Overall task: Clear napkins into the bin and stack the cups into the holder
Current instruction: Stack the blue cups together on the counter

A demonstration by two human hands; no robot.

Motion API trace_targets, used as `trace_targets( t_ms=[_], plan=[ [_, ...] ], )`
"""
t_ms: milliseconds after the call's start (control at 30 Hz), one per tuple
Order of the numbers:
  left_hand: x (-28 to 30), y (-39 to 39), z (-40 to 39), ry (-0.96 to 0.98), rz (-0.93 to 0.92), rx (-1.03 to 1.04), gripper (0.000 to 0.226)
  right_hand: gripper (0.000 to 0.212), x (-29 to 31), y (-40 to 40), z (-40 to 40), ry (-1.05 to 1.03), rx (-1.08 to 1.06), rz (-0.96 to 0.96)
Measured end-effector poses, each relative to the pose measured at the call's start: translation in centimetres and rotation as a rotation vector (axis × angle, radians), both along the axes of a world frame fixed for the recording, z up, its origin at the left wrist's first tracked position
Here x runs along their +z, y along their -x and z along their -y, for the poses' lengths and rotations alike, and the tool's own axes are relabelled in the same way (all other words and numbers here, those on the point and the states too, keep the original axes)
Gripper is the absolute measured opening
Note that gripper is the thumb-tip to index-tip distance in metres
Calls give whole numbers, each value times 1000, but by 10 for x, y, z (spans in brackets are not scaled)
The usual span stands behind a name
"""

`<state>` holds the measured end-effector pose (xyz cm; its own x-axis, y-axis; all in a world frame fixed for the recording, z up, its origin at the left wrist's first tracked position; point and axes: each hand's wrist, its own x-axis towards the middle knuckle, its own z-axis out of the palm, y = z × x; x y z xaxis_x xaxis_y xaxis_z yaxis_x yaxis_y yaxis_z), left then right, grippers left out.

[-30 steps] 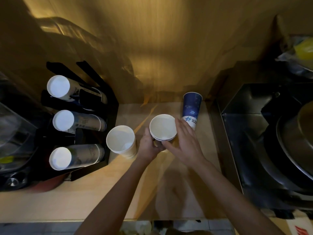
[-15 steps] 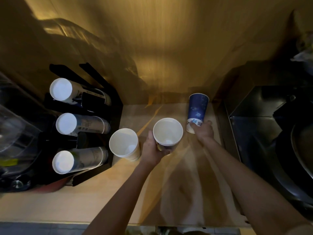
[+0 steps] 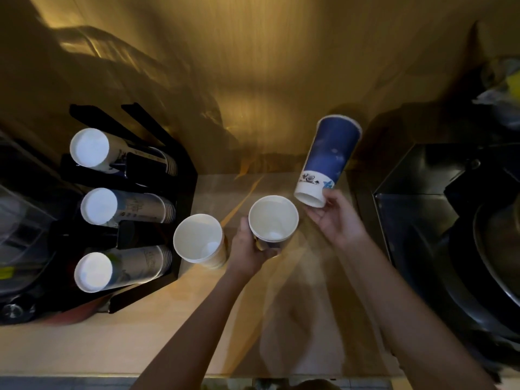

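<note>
My left hand (image 3: 247, 250) grips a short stack of white paper cups (image 3: 273, 220), mouth up, above the counter's middle. My right hand (image 3: 334, 218) holds a tall blue cup (image 3: 327, 160) by its white base, lifted off the counter and tilted with its mouth pointing away. One more white cup (image 3: 198, 239) stands alone on the counter, just left of my left hand. At the left, the black cup holder (image 3: 183, 187) carries three rows of stacked cups lying on their sides (image 3: 112, 153), (image 3: 123, 208), (image 3: 118, 270). No napkins or bin are in sight.
A dark metal sink or appliance (image 3: 450, 220) fills the right side. A wooden wall (image 3: 253, 66) stands close behind the beige counter (image 3: 140, 333). Dim clutter, including something yellow (image 3: 512, 83), sits at the far right. A clear plastic container (image 3: 17, 229) lies at the far left.
My right hand left the white stack, took hold of the blue cup's base and lifted it off the counter, tilting it. My left hand kept holding the white stack.
</note>
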<state>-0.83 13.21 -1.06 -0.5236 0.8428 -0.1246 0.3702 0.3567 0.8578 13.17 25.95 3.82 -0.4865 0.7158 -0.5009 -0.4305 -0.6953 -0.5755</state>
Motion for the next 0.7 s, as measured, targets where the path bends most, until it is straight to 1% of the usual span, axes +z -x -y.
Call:
trace_targets(
  t_ms=[33, 67, 100, 133, 200, 300, 367, 433, 533, 667, 700],
  plan=[
    [0, 0, 0, 2, 0, -1, 82, 18, 13, 0, 5, -75, 37, -26],
    [0, 0, 0, 3, -1, -3, 82, 21, 24, 0, 10, -177, 91, 8],
    [0, 0, 0, 1, -1, -4, 82, 23, 36, 1, 16, -299, 152, 89],
    [-1, 0, 0, 0, 1, -5, 82, 27, 43, 3, 21, -440, 208, 214],
    [-1, 0, 0, 4, 9, 0, 83, 40, 47, 6, 28, -667, 284, 430],
    [-2, -1, 0, 7, 25, 9, 82, 56, 34, 9, 37, -869, 401, 633],
    [-1, -2, 0, 17, 16, 15, 82, 74, 19, 10, 38, -1037, 464, 799],
    [-1, -3, 0, 13, 5, 27, 83, 79, 12, 9, 41, -1105, 479, 880],
    [1, -3, 0, 4, -28, 15, 87, 84, 11, 9, 47, -1066, 484, 831],
    [4, -2, -1, 21, -28, 16, 86, 105, 19, 7, 48, -1057, 494, 828],
    [5, -3, -2, 29, -32, 17, 86, 106, 21, 8, 48, -1086, 506, 844]
  ],
)
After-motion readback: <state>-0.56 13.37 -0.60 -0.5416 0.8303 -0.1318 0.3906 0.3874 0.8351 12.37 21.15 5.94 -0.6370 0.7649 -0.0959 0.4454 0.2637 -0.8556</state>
